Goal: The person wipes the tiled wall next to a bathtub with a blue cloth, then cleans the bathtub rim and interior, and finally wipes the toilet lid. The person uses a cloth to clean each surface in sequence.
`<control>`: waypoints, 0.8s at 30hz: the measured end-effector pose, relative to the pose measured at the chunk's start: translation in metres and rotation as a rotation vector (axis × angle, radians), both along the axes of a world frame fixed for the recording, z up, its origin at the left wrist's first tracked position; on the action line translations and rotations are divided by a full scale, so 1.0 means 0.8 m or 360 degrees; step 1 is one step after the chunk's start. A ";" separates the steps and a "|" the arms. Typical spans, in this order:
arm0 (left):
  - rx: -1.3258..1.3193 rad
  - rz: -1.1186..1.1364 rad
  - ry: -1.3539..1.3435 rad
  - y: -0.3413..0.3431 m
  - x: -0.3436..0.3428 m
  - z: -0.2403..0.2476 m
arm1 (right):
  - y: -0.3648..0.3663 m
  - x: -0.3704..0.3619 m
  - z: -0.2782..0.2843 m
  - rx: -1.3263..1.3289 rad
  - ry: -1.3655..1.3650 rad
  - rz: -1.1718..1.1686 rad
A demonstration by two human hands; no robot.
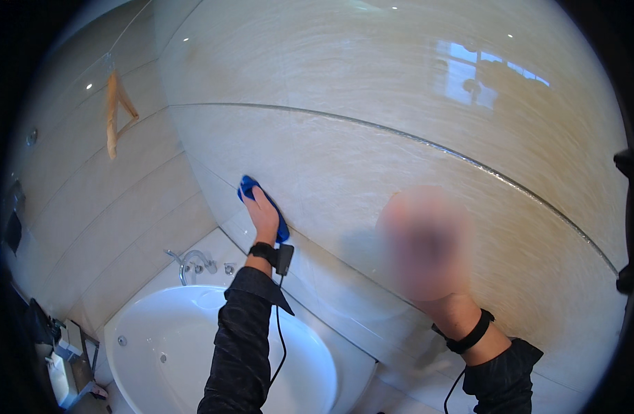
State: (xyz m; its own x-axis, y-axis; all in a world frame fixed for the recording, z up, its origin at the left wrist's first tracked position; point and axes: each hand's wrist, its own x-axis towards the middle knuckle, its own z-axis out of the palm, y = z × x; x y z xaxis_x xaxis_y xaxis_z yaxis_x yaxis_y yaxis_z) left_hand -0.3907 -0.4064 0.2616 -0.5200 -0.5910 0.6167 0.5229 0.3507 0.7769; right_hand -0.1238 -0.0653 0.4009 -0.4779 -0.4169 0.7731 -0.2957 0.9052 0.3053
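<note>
A blue cloth (283, 229) is pressed against the glossy beige tiled wall (344, 162), under my left hand (264, 217). The hand's fingers close over the cloth, and its edges stick out above and to the right. My right hand (427, 245) is at the same wall farther right, smeared by blur. Its fingers cannot be made out, nor whether it holds anything. Both wrists wear black straps, the left with a small dark box (284, 259) and a cable.
Below my left arm lies a white bathtub (148, 348) with a chrome faucet (186, 265) at its far corner. Wooden hangers (113, 114) hang from a line at upper left. A metal trim strip (427, 143) crosses the wall. Bathroom items (68, 359) stand at lower left.
</note>
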 end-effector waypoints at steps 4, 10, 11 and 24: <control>0.0320 -0.0085 -0.0305 0.038 0.033 -0.084 | -0.001 0.006 0.004 0.0546 0.0431 -0.0368; 0.0589 -0.0296 -0.0258 0.101 0.097 -0.191 | -0.009 0.010 0.007 0.0500 0.0318 -0.0293; 0.0533 -0.0255 -0.0251 0.118 0.107 -0.203 | -0.010 0.011 0.009 0.0500 0.0318 -0.0296; -0.0264 -0.0223 0.0021 0.158 0.166 -0.108 | 0.003 0.013 -0.005 0.0647 0.0212 -0.0454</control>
State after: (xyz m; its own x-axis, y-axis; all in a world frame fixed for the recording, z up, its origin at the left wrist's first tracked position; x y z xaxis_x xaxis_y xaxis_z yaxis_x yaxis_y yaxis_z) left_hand -0.2578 -0.2803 0.1749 -0.5814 -0.4033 0.7067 0.5851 0.3963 0.7075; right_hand -0.1133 -0.0630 0.3965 -0.5249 -0.5639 0.6376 0.0109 0.7446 0.6675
